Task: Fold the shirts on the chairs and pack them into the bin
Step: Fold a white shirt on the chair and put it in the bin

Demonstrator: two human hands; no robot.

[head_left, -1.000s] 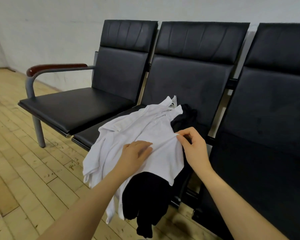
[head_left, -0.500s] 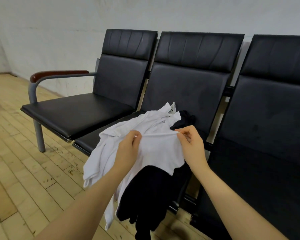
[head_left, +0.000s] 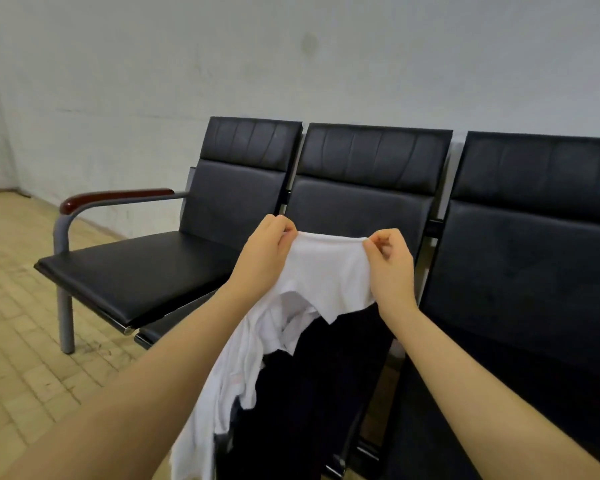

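A white shirt [head_left: 323, 271] hangs in the air in front of the middle chair [head_left: 368, 188]. My left hand [head_left: 265, 242] pinches its top edge at the left, and my right hand [head_left: 390, 261] pinches the same edge at the right. The cloth is stretched between them and the rest drapes down in loose folds. Beneath it a black shirt [head_left: 302, 403] lies on the middle seat and hangs over its front edge. No bin is in view.
Three black padded chairs stand joined in a row against a pale wall. The left chair [head_left: 146, 268] has a bare seat and a red-brown armrest [head_left: 118, 197]. The right chair [head_left: 534, 258] is close to my right arm. Wooden floor [head_left: 21, 341] lies at the left.
Both hands have lifted the white shirt up off the middle seat, holding it by its top edge. The black shirt has stayed on the seat.
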